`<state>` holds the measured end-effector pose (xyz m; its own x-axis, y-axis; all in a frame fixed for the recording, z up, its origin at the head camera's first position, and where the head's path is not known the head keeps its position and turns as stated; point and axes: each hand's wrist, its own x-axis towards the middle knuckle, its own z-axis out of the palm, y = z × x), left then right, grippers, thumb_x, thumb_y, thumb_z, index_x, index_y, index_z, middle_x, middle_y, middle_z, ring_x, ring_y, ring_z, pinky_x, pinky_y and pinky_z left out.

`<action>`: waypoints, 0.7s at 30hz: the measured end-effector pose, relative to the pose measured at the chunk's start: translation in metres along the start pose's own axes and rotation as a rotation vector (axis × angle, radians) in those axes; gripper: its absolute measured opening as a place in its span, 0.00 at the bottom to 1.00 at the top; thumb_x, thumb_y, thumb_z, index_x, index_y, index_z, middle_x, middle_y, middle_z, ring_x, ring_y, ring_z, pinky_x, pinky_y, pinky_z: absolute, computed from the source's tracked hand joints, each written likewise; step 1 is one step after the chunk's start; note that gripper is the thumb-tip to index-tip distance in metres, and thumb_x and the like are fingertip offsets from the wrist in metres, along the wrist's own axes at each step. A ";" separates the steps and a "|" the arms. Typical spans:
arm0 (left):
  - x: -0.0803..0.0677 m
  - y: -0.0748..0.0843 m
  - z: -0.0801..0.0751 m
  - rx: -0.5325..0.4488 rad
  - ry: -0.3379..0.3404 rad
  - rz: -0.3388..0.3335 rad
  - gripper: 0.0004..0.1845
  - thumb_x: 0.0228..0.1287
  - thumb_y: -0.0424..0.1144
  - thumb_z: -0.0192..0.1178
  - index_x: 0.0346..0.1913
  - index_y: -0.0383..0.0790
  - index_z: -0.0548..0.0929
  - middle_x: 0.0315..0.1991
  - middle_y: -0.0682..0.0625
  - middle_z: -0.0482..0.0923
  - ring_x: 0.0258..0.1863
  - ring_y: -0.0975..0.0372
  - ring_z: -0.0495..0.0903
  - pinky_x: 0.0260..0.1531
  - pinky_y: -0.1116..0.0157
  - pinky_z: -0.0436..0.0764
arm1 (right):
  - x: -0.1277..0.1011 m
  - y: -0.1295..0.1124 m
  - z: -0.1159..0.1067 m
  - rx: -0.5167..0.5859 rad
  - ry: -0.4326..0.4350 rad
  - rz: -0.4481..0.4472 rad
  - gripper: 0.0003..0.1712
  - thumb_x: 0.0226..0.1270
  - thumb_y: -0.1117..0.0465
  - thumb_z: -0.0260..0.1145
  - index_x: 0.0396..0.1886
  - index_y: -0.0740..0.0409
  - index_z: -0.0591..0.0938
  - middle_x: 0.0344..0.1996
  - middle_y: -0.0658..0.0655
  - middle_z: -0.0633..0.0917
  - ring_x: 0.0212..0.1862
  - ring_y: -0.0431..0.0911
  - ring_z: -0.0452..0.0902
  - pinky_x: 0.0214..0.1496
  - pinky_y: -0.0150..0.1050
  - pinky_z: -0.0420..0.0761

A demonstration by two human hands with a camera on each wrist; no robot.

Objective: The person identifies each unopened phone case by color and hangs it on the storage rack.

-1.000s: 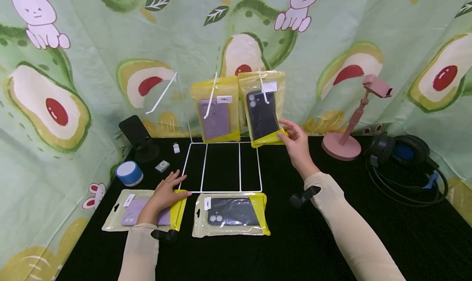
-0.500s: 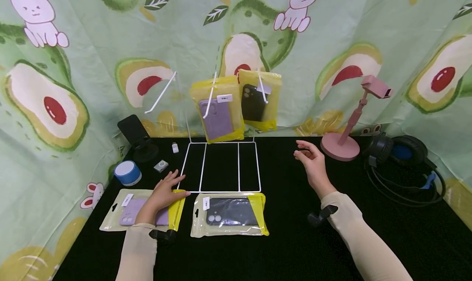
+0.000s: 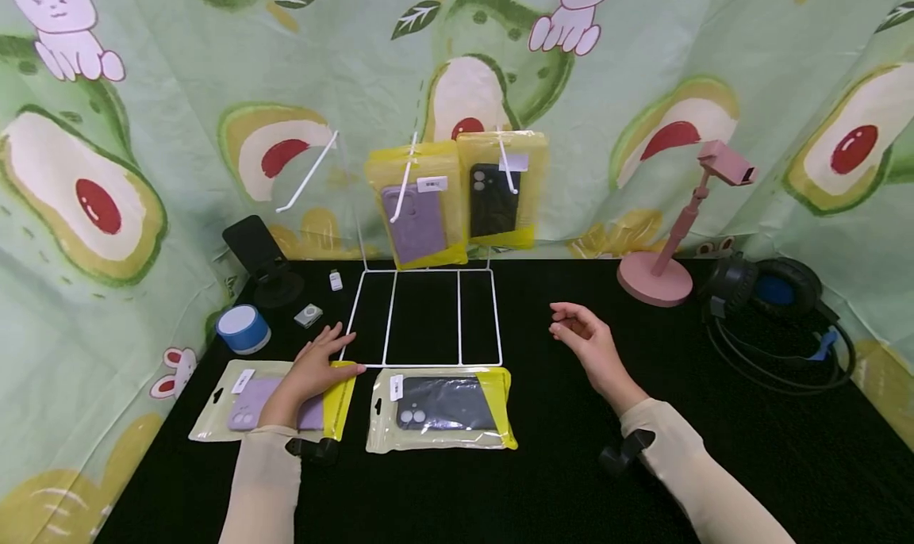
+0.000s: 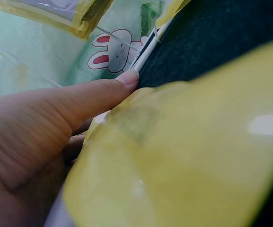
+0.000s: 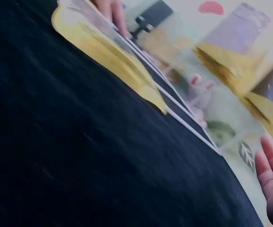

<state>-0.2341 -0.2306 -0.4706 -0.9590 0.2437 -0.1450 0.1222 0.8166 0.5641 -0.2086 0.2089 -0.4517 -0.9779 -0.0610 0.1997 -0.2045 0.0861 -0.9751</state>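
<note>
Nearest the person, on the black tabletop, two packaged phone cases are lying flat side by side. The left hand is resting with straight fingers on the yellow end of the purple case packet, pressing it down without curling round it; in the left wrist view the thumb is lying along the glossy yellow edge, its tip reaching the white wire. Just beside it to the right, the dark case packet is lying untouched, its yellow end pointing right.

Further right, the right hand is hovering above the cloth with fingers loosely curled and nothing in them, well apart from both flat packets; the right wrist view is showing only its fingertips at the frame's edge.

Just behind the flat packets, the white wire rack is sitting with its base frame flat on the table. Beyond that, two more packets are hanging from its hooks: a hanging purple case on the left and a hanging black case touching it on the right. A third hook is sticking out bare to the left.

At the far left are standing a blue speaker and a black phone stand; at the far right, a pink holder and dark headphones are sitting before the avocado-print backdrop.
</note>
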 end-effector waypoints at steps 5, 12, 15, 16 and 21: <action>-0.004 -0.002 0.001 -0.002 0.000 -0.011 0.43 0.56 0.59 0.62 0.69 0.38 0.65 0.73 0.35 0.47 0.73 0.42 0.39 0.67 0.41 0.38 | -0.008 -0.004 0.027 -0.177 -0.241 -0.003 0.24 0.66 0.65 0.60 0.61 0.64 0.71 0.51 0.68 0.75 0.51 0.52 0.73 0.53 0.41 0.76; -0.004 -0.002 0.003 -0.009 0.016 0.004 0.43 0.56 0.59 0.63 0.69 0.38 0.65 0.73 0.35 0.48 0.73 0.42 0.40 0.67 0.41 0.38 | -0.014 -0.013 0.065 -0.304 -0.483 -0.162 0.25 0.63 0.61 0.64 0.59 0.64 0.73 0.52 0.63 0.75 0.53 0.55 0.74 0.55 0.50 0.76; -0.003 -0.002 0.001 -0.003 0.021 -0.004 0.42 0.56 0.59 0.63 0.69 0.38 0.65 0.73 0.35 0.48 0.73 0.42 0.40 0.67 0.41 0.38 | -0.013 -0.016 0.078 -0.365 -0.555 -0.197 0.27 0.64 0.57 0.64 0.61 0.61 0.73 0.54 0.61 0.74 0.55 0.54 0.73 0.57 0.50 0.74; -0.002 -0.002 0.001 -0.002 0.018 -0.004 0.42 0.56 0.59 0.63 0.69 0.38 0.65 0.73 0.35 0.47 0.73 0.42 0.40 0.67 0.42 0.38 | -0.013 -0.018 0.082 -0.391 -0.583 -0.195 0.28 0.64 0.56 0.64 0.62 0.60 0.72 0.55 0.60 0.73 0.56 0.54 0.72 0.58 0.50 0.74; 0.000 0.001 0.002 -0.006 0.011 0.002 0.43 0.55 0.60 0.63 0.69 0.38 0.65 0.73 0.35 0.47 0.73 0.42 0.40 0.67 0.41 0.38 | -0.018 -0.020 0.096 -0.574 -0.709 -0.177 0.31 0.66 0.47 0.61 0.66 0.52 0.69 0.59 0.56 0.70 0.57 0.51 0.69 0.58 0.45 0.73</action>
<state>-0.2333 -0.2293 -0.4716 -0.9615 0.2393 -0.1348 0.1224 0.8127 0.5697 -0.1830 0.1124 -0.4449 -0.7146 -0.6977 0.0508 -0.5232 0.4848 -0.7008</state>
